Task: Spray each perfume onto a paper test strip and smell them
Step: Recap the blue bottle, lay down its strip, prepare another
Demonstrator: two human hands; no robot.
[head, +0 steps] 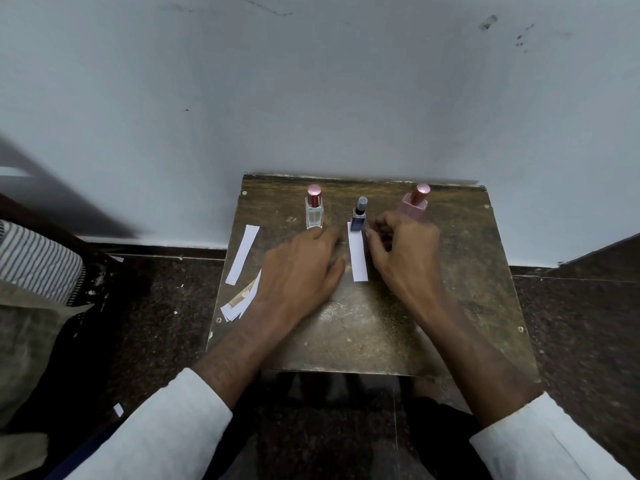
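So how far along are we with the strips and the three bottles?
Laid out: one strip lies before the blue bottle, another left of the clear bottle. Both hands, left hand and right hand, flank the middle strip. All three caps are on, including the pink bottle, so spraying and smelling remain.

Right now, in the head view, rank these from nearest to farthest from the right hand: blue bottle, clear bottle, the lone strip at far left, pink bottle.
From the right hand:
1. Blue bottle and pink bottle, too close to call: blue off its fingertips on the left, pink just behind it.
2. Clear bottle, back left, beyond the left hand.
3. Lone strip, near the table's left edge.
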